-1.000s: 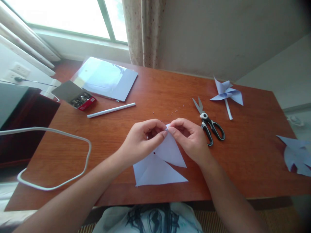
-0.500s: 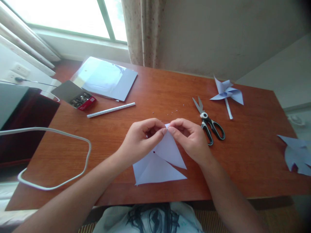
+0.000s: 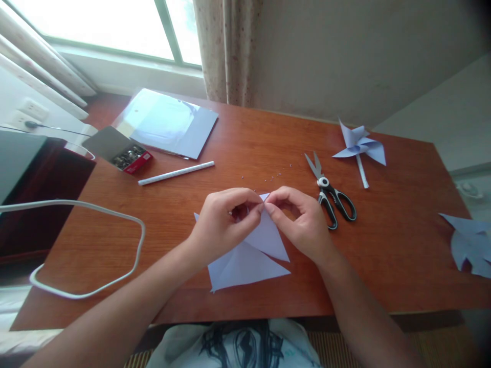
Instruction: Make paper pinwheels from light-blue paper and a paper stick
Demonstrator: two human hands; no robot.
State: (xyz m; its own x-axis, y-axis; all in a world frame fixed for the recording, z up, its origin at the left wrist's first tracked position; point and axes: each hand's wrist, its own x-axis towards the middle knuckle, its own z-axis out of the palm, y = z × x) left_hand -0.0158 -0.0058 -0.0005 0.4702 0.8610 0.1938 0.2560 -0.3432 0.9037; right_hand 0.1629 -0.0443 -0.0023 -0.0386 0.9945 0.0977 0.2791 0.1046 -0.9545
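Note:
A sheet of white paper (image 3: 245,268) with slits cut in toward its middle lies in front of me, partly under my hands. My left hand (image 3: 230,217) is closed, thumb and fingertips pinching the paper's far corner. Close against it, my right hand (image 3: 301,220) pinches the same corner, so the fingertips of both hands nearly meet. Whether something tiny is also between the fingers cannot be made out. Just right of my right hand lie scissors (image 3: 324,182) with black and white handles, their blades parted. My left hand hides the left part of the paper.
A rolled paper stick (image 3: 176,173) lies left of my hands, near an open box (image 3: 138,162) of small metal pieces and a clear folder (image 3: 172,122). A finished paper pinwheel (image 3: 360,145) stands back right; cut paper (image 3: 470,245) lies far right. A white cable (image 3: 140,240) loops left.
The paper has turned slightly under my hands, its near edge shifting left, and a left corner now shows beside my left hand. Both hands keep their pinch at the far corner.

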